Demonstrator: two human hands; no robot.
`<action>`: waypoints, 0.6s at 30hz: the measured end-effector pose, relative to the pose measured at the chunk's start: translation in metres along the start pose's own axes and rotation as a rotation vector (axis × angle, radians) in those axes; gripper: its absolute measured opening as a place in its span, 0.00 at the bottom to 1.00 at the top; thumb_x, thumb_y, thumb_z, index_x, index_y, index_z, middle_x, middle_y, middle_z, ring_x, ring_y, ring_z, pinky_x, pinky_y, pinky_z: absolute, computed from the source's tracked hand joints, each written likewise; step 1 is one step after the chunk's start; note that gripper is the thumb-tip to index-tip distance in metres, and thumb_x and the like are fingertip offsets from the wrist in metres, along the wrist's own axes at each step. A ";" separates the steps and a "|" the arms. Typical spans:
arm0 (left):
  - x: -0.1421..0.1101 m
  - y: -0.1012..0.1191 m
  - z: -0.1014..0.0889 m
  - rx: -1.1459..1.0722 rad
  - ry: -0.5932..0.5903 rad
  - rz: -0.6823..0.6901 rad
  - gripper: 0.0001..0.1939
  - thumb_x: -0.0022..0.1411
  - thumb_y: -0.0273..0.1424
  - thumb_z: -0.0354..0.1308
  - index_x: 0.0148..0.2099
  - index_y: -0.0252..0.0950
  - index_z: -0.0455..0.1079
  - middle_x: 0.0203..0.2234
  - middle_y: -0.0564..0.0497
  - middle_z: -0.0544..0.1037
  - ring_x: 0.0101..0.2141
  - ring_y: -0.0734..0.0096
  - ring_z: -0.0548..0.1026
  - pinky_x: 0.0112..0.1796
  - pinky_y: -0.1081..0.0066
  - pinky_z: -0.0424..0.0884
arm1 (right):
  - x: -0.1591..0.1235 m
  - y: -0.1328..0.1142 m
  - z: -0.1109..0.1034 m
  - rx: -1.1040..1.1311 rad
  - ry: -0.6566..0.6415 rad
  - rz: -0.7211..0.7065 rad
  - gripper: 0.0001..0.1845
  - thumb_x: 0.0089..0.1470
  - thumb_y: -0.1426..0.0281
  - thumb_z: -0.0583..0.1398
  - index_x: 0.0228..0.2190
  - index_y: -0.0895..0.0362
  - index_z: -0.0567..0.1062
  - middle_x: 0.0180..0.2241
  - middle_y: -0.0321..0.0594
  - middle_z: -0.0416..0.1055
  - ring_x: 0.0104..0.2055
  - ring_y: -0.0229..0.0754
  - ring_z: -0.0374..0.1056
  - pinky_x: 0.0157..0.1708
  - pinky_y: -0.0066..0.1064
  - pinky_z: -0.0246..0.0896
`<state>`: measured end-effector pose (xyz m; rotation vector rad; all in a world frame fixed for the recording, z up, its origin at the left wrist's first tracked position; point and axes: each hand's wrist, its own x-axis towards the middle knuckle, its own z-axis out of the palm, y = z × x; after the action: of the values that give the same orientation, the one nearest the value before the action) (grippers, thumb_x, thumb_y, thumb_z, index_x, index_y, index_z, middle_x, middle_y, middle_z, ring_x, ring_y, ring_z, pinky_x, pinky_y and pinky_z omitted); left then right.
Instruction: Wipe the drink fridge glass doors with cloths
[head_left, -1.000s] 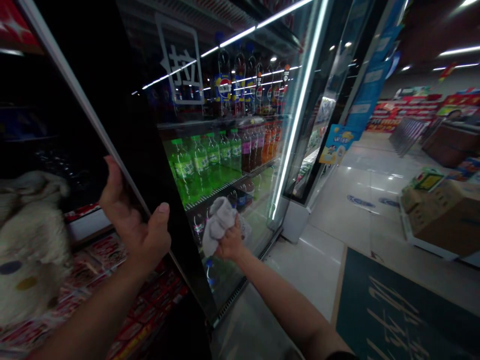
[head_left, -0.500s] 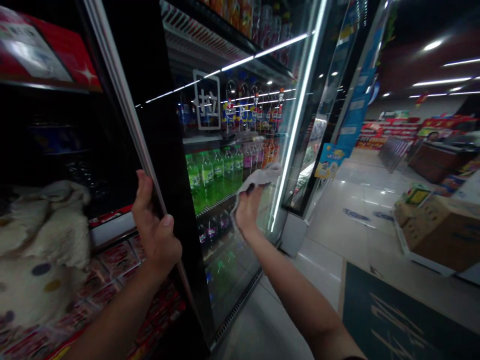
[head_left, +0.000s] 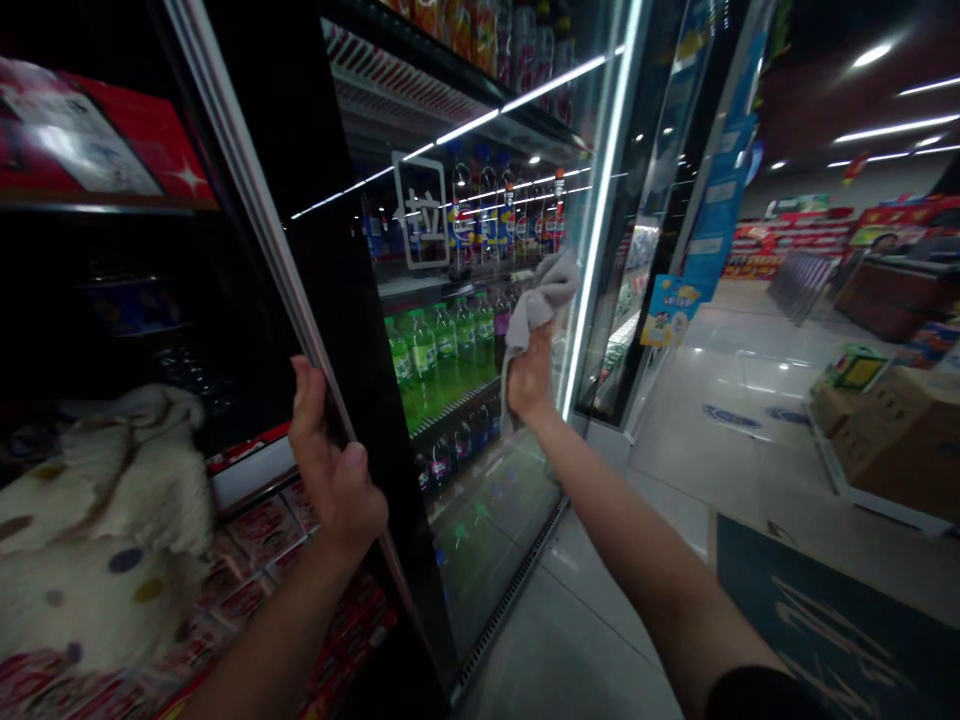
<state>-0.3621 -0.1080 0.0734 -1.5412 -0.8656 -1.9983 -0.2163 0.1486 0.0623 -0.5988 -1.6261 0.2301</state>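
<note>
Head view: showed a grey cloth [head_left: 544,295] between one and two o'clock of centre, bunched over the right hand [head_left: 531,378] and apparently laid against a glass door [head_left: 495,560]. Located the right hand at the cloth's six o'clock side, and a lit strip [head_left: 600,200] just beside the cloth at three o'clock.

Handling: judged the grey cloth light, limp and soft, apt to fold or trail, with no risk of breakage. Rated slip against skin as low, but slip against smooth glass as likely. Recommended taking hold at the thick middle folds, with palm behind, rather than at a loose hanging edge.

On the right: grasped the cloth from below, with fingertips lost under the folds. Could not tell how far spread or how tightly curled.

On the left: set the left hand [head_left: 341,490] at eight o'clock, against a metal strip [head_left: 255,200], with fingers [head_left: 306,400] loosely extended on one side and thumb [head_left: 354,460] apart on the other. Could not tell whether clamped or merely resting.

Surroundings: noted green bottles [head_left: 424,350] behind the glass at nine o'clock, a white sign [head_left: 425,212] at eleven, and a spotted plush item [head_left: 112,560] between eight and nine.
</note>
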 end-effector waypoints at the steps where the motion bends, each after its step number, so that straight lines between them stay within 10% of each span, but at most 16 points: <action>1: 0.000 0.001 0.000 0.002 0.000 0.002 0.34 0.69 0.44 0.59 0.75 0.51 0.63 0.76 0.58 0.61 0.77 0.59 0.54 0.76 0.59 0.52 | 0.019 0.010 -0.005 0.002 0.016 0.089 0.38 0.66 0.56 0.43 0.68 0.64 0.64 0.70 0.61 0.62 0.79 0.57 0.47 0.78 0.62 0.37; 7: -0.001 0.004 0.000 0.052 -0.032 -0.012 0.32 0.73 0.47 0.55 0.76 0.52 0.61 0.77 0.57 0.60 0.78 0.58 0.53 0.77 0.57 0.51 | 0.045 -0.035 -0.009 0.014 0.040 0.234 0.34 0.68 0.61 0.40 0.66 0.64 0.62 0.68 0.65 0.62 0.77 0.60 0.50 0.76 0.66 0.42; 13: -0.001 -0.004 -0.001 0.030 0.007 0.026 0.31 0.74 0.50 0.50 0.74 0.50 0.64 0.76 0.55 0.62 0.77 0.56 0.56 0.76 0.53 0.52 | -0.067 -0.169 0.006 -0.069 -0.127 -0.400 0.33 0.71 0.59 0.49 0.71 0.60 0.56 0.74 0.55 0.55 0.82 0.59 0.32 0.79 0.67 0.29; 18: 0.002 0.001 0.003 0.026 0.027 0.015 0.32 0.71 0.50 0.53 0.73 0.52 0.65 0.74 0.61 0.66 0.76 0.60 0.58 0.76 0.57 0.54 | -0.059 -0.123 0.011 -0.058 -0.101 -0.599 0.30 0.69 0.60 0.51 0.68 0.53 0.65 0.68 0.47 0.66 0.81 0.53 0.39 0.80 0.62 0.27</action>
<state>-0.3603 -0.1067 0.0758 -1.4989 -0.8633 -1.9853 -0.2552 0.0171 0.0687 -0.1243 -1.8384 -0.2329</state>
